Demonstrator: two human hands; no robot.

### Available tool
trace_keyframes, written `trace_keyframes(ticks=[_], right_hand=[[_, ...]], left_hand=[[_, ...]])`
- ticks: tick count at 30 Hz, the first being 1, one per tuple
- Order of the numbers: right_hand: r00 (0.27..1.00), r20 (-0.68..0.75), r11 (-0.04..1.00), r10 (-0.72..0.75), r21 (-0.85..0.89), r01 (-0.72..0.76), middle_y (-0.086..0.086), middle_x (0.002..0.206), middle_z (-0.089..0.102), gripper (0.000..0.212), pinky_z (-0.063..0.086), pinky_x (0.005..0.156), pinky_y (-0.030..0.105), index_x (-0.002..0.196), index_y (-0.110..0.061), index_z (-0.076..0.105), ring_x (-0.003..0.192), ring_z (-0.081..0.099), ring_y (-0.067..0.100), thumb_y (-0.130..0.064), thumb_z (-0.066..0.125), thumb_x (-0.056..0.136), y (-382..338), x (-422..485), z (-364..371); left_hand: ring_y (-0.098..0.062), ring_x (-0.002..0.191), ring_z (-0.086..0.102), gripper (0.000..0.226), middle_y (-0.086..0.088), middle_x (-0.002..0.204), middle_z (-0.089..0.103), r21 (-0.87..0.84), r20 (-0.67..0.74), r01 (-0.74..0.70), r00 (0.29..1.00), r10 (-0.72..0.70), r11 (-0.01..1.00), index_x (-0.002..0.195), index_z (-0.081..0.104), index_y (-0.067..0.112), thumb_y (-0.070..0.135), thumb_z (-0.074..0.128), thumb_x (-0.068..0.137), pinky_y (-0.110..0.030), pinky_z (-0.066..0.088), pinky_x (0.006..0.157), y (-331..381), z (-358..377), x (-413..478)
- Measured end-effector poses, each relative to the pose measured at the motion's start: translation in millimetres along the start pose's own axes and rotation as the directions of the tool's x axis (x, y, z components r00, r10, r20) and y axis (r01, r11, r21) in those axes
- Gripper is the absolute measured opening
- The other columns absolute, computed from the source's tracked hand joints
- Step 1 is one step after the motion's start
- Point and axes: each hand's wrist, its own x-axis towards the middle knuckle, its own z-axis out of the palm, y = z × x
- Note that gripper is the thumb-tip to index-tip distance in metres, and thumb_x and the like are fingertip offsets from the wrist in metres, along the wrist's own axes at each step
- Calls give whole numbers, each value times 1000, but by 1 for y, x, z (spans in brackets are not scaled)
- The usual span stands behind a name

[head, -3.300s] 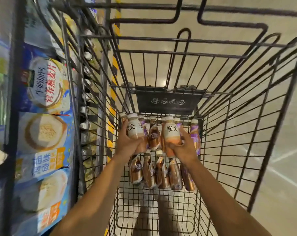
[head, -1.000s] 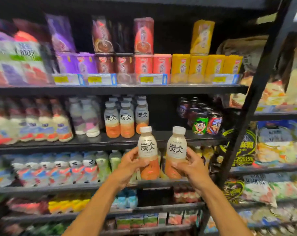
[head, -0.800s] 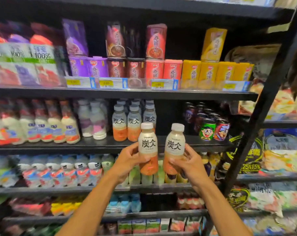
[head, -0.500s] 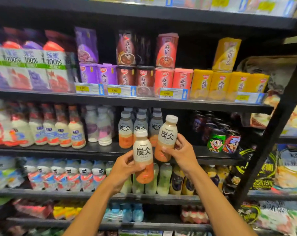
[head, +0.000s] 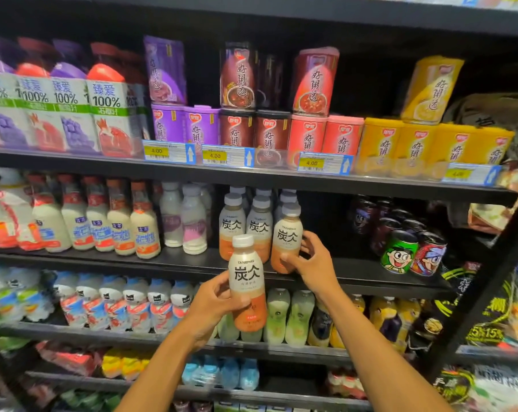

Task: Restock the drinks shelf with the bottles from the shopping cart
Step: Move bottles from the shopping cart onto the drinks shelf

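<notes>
I face a black drinks shelf (head: 192,260) that holds a row of white-capped bottles (head: 245,224) with cream and orange labels. My right hand (head: 314,263) grips one such bottle (head: 287,236) and holds it upright at the right end of that row, its base at the shelf's surface. My left hand (head: 213,304) holds a second matching bottle (head: 247,281) upright in front of the shelf edge, lower and nearer to me. The shopping cart is out of view.
Right of the row is a bare dark stretch of shelf, then cartoon-printed cans (head: 400,251). Milk bottles (head: 118,221) stand to the left. Porridge cups (head: 308,132) fill the shelf above, green and yellow drinks (head: 299,316) the one below. A black upright post (head: 489,269) rises at right.
I turned from the cart to the shelf with a bottle in each hand. My right hand has moved up and forward, bringing its bottle onto the shelf beside the row; my left hand stays lower.
</notes>
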Motion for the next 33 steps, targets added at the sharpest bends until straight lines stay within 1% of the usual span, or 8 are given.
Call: trace_keyframes(ticks=[6, 11, 17, 20, 23, 25, 28, 33], right_hand=[[1000, -5, 999, 13, -47, -13, -3, 123, 69, 54, 55, 84, 12, 128, -20, 60, 108, 65, -3, -8, 85, 82, 5, 11, 1], [999, -35, 996, 36, -85, -38, -1, 126, 70, 57, 56, 102, 36, 135, -11, 61, 114, 67, 10, -15, 86, 83, 10, 23, 4], [999, -7, 994, 44, -103, -45, 1, 136, 67, 65, 51, 110, 45, 144, -14, 56, 124, 63, 14, -19, 83, 85, 14, 36, 5], [997, 6, 995, 78, -65, -78, 2, 142, 62, 71, 50, 111, 43, 149, -15, 50, 130, 60, 16, -19, 83, 86, 12, 31, 3], [998, -48, 992, -43, -120, 37, -4, 144, 59, 63, 45, 111, 31, 146, -22, 53, 133, 54, 9, -23, 80, 89, 1, 0, -4], [996, 17, 995, -82, -50, 83, -5, 133, 65, 49, 50, 106, 30, 137, -24, 61, 124, 61, 7, -18, 78, 92, -7, -28, -10], [970, 241, 989, 29, 135, -63, 2, 127, 71, 50, 54, 103, 38, 136, -24, 64, 118, 68, 19, -22, 81, 89, -17, -62, -13], [961, 273, 984, 53, 152, -97, -1, 132, 70, 64, 56, 99, 36, 138, -22, 60, 118, 68, 22, -11, 87, 81, -15, -78, -7]], left_hand=[[-29, 119, 67, 81, -12, 125, 72, 6, 6, 16, 1000, -16, 1000, 133, 62, 8, 26, 90, 59, -35, 56, 91, -1, -6, 1], [-29, 118, 67, 81, -12, 125, 72, 2, 26, 35, 999, -35, 999, 133, 62, 8, 25, 90, 59, -35, 57, 90, -1, -6, 0], [-26, 119, 67, 79, -10, 124, 72, 3, 29, 43, 999, -43, 999, 131, 63, 10, 25, 90, 59, -34, 58, 89, 0, -5, -1], [-24, 118, 67, 79, -7, 124, 73, 4, 29, 37, 999, -37, 999, 131, 63, 12, 26, 90, 58, -32, 58, 88, 1, -2, 0], [-22, 120, 66, 82, -5, 127, 72, -10, 42, 31, 999, -31, 999, 134, 61, 16, 25, 90, 58, -35, 57, 91, 2, 3, 4], [-22, 120, 66, 83, -5, 127, 72, -15, 42, 18, 999, -17, 1000, 135, 60, 18, 25, 91, 58, -34, 56, 91, 3, 8, 7], [-22, 120, 67, 80, -5, 127, 72, -2, 69, -6, 998, 7, 1000, 136, 60, 18, 25, 89, 62, -33, 56, 92, 7, 17, 13], [-26, 123, 65, 75, -8, 129, 70, -2, 130, -17, 991, 18, 1000, 137, 60, 16, 24, 88, 68, -40, 55, 98, 9, 29, 21]])
